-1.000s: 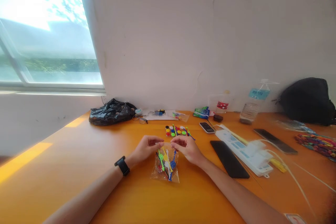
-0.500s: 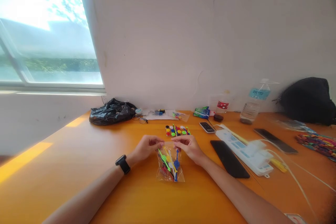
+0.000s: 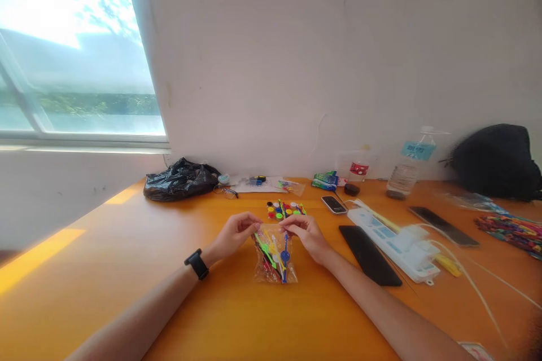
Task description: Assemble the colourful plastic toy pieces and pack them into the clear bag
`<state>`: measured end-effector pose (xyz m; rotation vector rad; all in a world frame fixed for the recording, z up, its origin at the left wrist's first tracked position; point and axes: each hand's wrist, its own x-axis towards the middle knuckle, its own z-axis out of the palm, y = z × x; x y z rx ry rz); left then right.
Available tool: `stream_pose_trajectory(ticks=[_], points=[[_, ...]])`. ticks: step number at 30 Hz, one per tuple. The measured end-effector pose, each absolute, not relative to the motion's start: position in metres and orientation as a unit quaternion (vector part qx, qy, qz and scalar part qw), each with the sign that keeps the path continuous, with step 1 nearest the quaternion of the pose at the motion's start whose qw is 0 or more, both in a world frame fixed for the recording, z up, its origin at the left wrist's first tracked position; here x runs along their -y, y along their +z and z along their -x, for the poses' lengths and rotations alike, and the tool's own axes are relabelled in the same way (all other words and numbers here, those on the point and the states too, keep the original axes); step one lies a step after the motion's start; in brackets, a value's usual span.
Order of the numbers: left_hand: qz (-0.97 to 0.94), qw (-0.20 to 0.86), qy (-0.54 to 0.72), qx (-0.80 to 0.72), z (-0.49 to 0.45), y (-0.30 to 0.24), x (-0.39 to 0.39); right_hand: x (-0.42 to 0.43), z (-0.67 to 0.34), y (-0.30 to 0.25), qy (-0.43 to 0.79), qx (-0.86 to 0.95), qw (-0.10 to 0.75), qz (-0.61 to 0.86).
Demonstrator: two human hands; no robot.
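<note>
While both hands pinch it by its top edge, the clear plastic bag hangs upright over the near part of the tabletop, a blue arrow-tipped piece and a green arrow piece showing through its film. I cannot tell from up here whether its mouth is sealed or its bottom edge touches wood. If it is unsealed, a tilt could spill the pieces; a hard tug from opposite corners might split the thin film. The left hand has thumb and fingertips pressed together on one top corner, and the right hand nips the other. Just beyond lie coloured discs; off to the right I see a white power strip.
</note>
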<state>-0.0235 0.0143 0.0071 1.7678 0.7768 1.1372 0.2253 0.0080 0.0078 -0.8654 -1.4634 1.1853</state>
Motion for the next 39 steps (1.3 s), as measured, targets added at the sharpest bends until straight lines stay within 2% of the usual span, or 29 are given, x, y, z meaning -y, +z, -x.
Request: stream_pose_trajectory(ticks=[12, 20, 26, 32, 35, 39], points=[[-0.685, 0.475, 0.436, -0.338, 0.025, 0.021, -0.003, -0.006, -0.225, 0.008, 0.462, 0.65, 0.488, 0.355], [-0.676, 0.476, 0.453, -0.333, 0.02, 0.013, -0.005, -0.002, -0.22, 0.008, 0.39, 0.706, 0.465, 0.365], [-0.692, 0.509, 0.368, -0.355, 0.02, 0.016, -0.004, -0.001, -0.217, 0.003, 0.343, 0.723, 0.471, 0.372], [-0.695, 0.487, 0.374, -0.375, 0.02, 0.019, -0.001, 0.0, -0.218, 0.003, 0.315, 0.728, 0.484, 0.369], [-0.707, 0.466, 0.381, -0.37, 0.019, 0.014, -0.005, -0.002, -0.22, 0.003, 0.322, 0.724, 0.48, 0.377], [-0.718, 0.439, 0.396, -0.366, 0.021, 0.01, -0.009, -0.004, -0.22, 0.002, 0.42, 0.691, 0.449, 0.38]])
